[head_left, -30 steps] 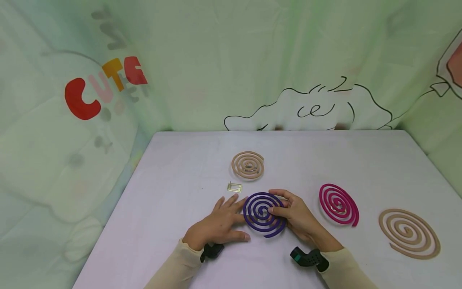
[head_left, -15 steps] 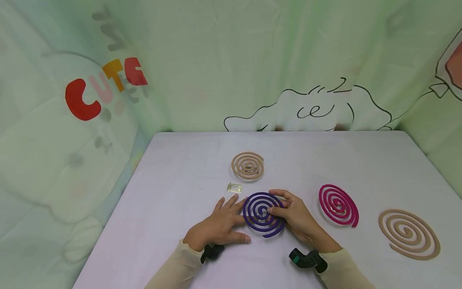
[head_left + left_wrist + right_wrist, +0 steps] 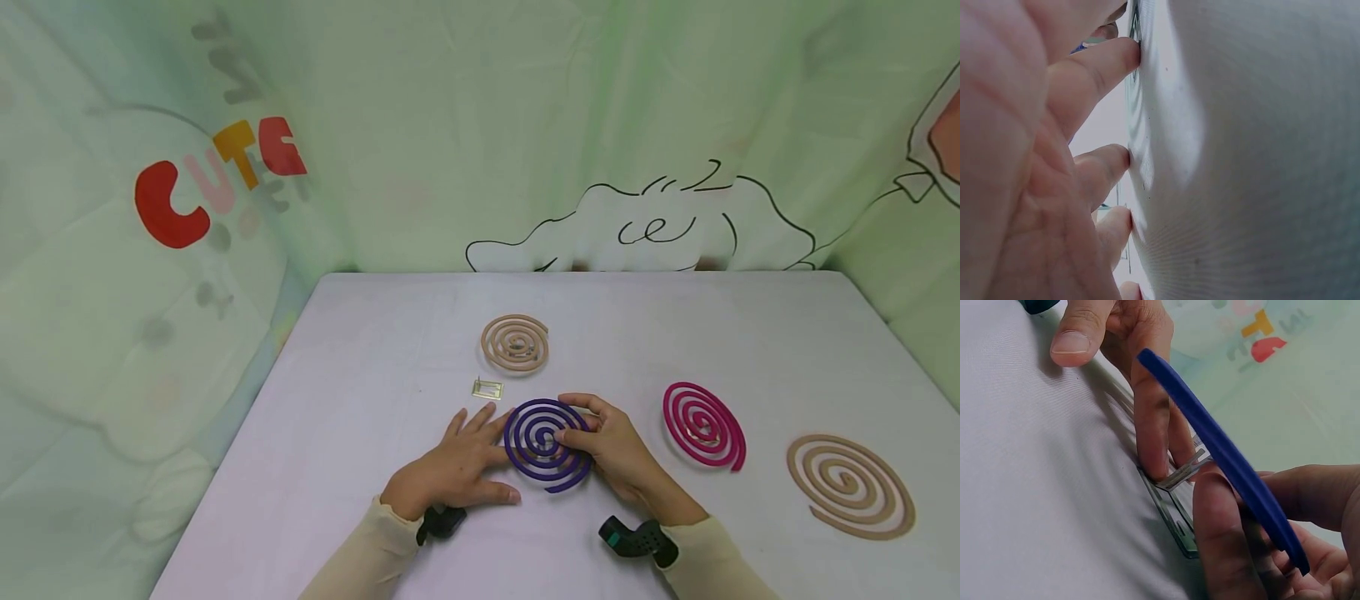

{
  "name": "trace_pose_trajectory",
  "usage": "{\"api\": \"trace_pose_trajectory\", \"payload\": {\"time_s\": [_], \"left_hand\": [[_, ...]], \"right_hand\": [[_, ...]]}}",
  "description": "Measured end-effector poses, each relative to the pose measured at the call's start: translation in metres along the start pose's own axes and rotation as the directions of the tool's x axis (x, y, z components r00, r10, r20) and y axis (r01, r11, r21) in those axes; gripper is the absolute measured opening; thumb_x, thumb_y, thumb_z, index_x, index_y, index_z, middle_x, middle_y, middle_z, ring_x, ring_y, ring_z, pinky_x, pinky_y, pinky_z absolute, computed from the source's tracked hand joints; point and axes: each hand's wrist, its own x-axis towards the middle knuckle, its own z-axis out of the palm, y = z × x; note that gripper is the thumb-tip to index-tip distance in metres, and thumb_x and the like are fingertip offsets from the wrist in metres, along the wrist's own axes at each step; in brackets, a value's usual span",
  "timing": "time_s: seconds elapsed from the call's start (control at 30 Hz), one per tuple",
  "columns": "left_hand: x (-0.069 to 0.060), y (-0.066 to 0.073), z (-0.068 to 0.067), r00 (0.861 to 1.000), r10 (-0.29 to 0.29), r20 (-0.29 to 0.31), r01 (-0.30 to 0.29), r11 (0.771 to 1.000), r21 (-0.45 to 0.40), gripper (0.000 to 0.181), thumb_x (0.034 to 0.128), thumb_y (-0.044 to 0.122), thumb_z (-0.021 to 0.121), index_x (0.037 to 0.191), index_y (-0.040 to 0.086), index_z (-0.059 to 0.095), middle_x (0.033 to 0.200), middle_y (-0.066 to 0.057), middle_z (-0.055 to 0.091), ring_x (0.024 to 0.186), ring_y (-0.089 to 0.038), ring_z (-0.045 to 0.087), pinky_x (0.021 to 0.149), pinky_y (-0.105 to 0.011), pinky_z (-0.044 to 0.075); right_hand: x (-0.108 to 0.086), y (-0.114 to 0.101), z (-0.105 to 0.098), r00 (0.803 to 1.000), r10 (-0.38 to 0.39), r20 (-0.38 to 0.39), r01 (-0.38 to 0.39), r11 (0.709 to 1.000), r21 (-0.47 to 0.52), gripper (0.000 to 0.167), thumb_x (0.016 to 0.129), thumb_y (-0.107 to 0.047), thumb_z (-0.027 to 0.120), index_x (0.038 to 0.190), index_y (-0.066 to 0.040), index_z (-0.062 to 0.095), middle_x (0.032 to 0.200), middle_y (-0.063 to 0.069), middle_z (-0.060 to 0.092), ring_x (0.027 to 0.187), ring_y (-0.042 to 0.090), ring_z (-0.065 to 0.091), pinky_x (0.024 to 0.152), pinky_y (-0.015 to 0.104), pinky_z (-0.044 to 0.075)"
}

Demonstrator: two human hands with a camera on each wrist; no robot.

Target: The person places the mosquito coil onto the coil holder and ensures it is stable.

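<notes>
My left hand lies palm down with spread fingers on the white table, left of a purple-blue spiral coil. My right hand holds that coil by its right side, tilted, thumb on top. In the right wrist view, the coil appears edge-on above a thin metal stand, whose frame lies on the table. A raised prong slants up to the coil's underside. A left fingertip presses the frame beside the prong's foot. Only left-hand fingers against the table show in the left wrist view.
Farther back is a tan coil with metal visible through it; a small flat metal stand is just nearer. To the right are a tilted magenta coil and another tan coil. Printed curtains surround the table.
The purple-blue coil and my right hand have shifted very slightly left. My left hand stays where it was.
</notes>
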Motion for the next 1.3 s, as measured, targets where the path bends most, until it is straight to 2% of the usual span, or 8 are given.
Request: {"api": "trace_pose_trajectory", "payload": {"time_s": [0.17,0.43,0.73,1.1,1.3], "left_hand": [[0.0,0.0005,-0.0006,1.0,-0.005,0.006,0.005,1.0,0.001,0.064,0.0933,0.057,0.071,0.151,0.033,0.058,0.174,-0.003,0.022,0.161,-0.034,0.007,0.126,-0.064,0.007],[0.0006,0.0003,0.0,1.0,-0.013,0.018,0.013,1.0,-0.001,0.065,0.0933,0.058,0.071,0.151,0.033,0.057,0.174,-0.002,0.02,0.162,-0.033,0.005,0.126,-0.064,0.005],[0.0014,-0.0007,0.0006,1.0,-0.012,0.026,0.011,1.0,0.01,0.065,0.0934,0.059,0.07,0.151,0.032,0.057,0.174,-0.003,0.02,0.162,-0.033,0.006,0.126,-0.064,0.006],[0.0,-0.0016,-0.0007,1.0,0.017,0.001,-0.017,1.0,-0.005,0.065,0.0934,0.057,0.071,0.151,0.031,0.057,0.173,-0.006,0.023,0.161,-0.036,0.009,0.124,-0.067,0.009],[-0.0006,-0.002,-0.0002,1.0,0.013,0.005,-0.013,1.0,-0.001,0.064,0.0938,0.057,0.07,0.151,0.032,0.058,0.173,-0.005,0.022,0.161,-0.035,0.007,0.125,-0.066,0.008]], "right_hand": [[0.0001,0.0005,0.0005,1.0,0.0,-0.002,0.0,1.0,-0.006,0.063,0.094,0.006,0.07,0.149,0.006,0.039,0.109,0.013,0.074,0.087,0.014,0.071,0.077,0.027,0.061],[0.0005,0.0027,0.0015,1.0,-0.013,-0.016,0.012,0.999,-0.051,0.062,0.094,0.004,0.07,0.149,0.005,0.041,0.119,0.019,0.072,0.098,0.015,0.07,0.082,0.027,0.061],[0.0004,0.003,0.0027,0.999,-0.007,-0.037,0.005,0.998,-0.061,0.062,0.093,0.004,0.072,0.148,0.004,0.042,0.118,0.021,0.073,0.096,0.016,0.071,0.08,0.027,0.061],[0.0003,0.0035,0.0041,0.999,-0.022,-0.048,0.019,0.997,-0.079,0.062,0.092,0.003,0.073,0.147,0.004,0.044,0.115,0.019,0.073,0.09,0.016,0.071,0.079,0.027,0.061],[0.0015,0.0019,0.0047,1.0,0.002,-0.031,-0.005,0.996,-0.093,0.064,0.092,0.0,0.075,0.148,0.001,0.044,0.12,0.022,0.071,0.096,0.018,0.071,0.082,0.027,0.06]]}}
